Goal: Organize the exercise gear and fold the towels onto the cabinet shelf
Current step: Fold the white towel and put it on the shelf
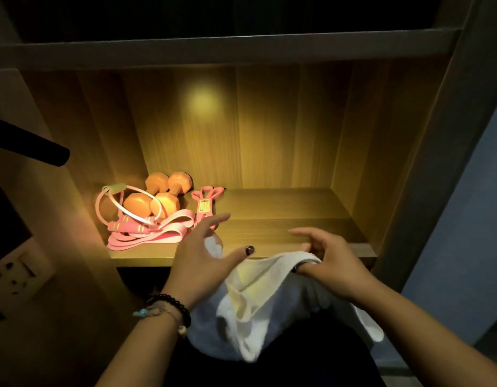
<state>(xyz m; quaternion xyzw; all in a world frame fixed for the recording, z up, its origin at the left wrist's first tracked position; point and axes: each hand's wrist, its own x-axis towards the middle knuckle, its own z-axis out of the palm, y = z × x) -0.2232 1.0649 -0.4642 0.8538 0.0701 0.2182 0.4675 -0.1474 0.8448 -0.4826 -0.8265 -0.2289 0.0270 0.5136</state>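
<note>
head view into a lit wooden cabinet shelf point(283, 219). both hands work a white towel point(258, 297) just in front of the shelf's front edge; most of the towel hangs bunched below shelf level, not yet on the shelf, not neatly folded. left hand point(205, 255) is over the towel's left part, fingers spread and mostly straight, thumb out to the right with a dark painted nail; a bit of white cloth shows against its palm, grip unclear, looks loose and wide. left wrist wears a dark bead bracelet point(172, 303) plus a thinner one with a blue charm. right hand point(322, 258) has curled fingers pinching the towel's upper right edge, index finger stretched out left.

exercise gear sits in the shelf's back left corner: 2 orange dumbbells point(158, 195) side by side, a pink jump rope point(124, 216) with pink handles looped over and in front of them, a flat pink resistance band point(160, 233) lying at the front, touching the rope handles. a pink hand gripper point(205, 203) with a yellow tag lies just right of the dumbbells, near the left fingertips.

right half of the shelf shows bare wood. a dark rod point(32, 143) sticks in from the left edge. a wall socket plate point(18, 272) sits low on the left.
</note>
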